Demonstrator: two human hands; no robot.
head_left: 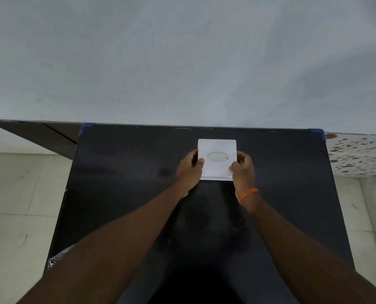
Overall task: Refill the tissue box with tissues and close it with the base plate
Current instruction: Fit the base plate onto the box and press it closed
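Note:
A white square tissue box (217, 145) stands on the black table (121, 194), near its far edge, with the oval opening (217, 157) facing up. My left hand (189, 170) grips the box's left side, thumb on the top face. My right hand (243, 167) grips the right side, thumb near the front right corner, an orange thread band around its wrist. No loose tissues or separate base plate show in view. The underside of the box is hidden.
The table's far edge meets a pale grey wall (182, 62). Light floor tiles (18, 194) lie to the left, speckled tiles (358, 154) to the right. A shiny crumpled scrap (57, 257) sits at the table's left edge by my forearm.

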